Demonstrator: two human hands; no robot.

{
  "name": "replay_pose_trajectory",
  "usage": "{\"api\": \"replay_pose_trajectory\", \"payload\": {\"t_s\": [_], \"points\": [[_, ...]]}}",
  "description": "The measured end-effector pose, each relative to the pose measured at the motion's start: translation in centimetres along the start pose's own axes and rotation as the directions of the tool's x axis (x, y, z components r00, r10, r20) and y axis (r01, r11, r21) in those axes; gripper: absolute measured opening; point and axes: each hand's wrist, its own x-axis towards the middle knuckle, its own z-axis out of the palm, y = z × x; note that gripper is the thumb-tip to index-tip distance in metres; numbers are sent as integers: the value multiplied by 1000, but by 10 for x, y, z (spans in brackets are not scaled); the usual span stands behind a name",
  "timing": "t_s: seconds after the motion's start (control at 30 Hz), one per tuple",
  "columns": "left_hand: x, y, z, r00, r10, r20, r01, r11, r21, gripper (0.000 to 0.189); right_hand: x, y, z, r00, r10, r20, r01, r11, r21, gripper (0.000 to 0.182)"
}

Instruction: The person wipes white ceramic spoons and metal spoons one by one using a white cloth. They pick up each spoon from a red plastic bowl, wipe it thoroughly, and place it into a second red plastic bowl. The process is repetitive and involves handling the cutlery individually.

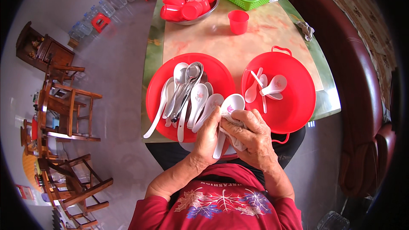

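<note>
My left hand [204, 137] holds a white flower-patterned soup spoon [233, 103], its bowl pointing away from me and its handle downward. In my right hand [255, 132] is a crumpled white cloth [238, 136], pressed against the same spoon. To the left, a round red plastic tray [220, 67] bears several white soup spoons [198, 97] and metal spoons [193, 71] in a pile. On the right stands a red plastic basin [295, 105] with handles; several white patterned spoons [277, 83] lie inside it.
Farther back are a metal bowl [213, 10] of red cups, a single red cup [238, 22], and a green plastic basket [247, 4] of clear bowls. A crumpled cloth [306, 30] lies at the table's right edge. Wooden chairs [72, 111] stand left, a leather sofa [358, 70] right.
</note>
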Motion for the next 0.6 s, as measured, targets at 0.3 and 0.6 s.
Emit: {"api": "replay_pose_trajectory", "payload": {"t_s": [0.3,0.6], "points": [[-5,5,17,994,-11,105,18,998,-60,44,14,8,13,951,-15,-308,-71,962,-265,45],[5,8,16,999,19,36,-18,1000,-8,50,4,-3,11,989,130,-76,-138,984,-111,41]]}}
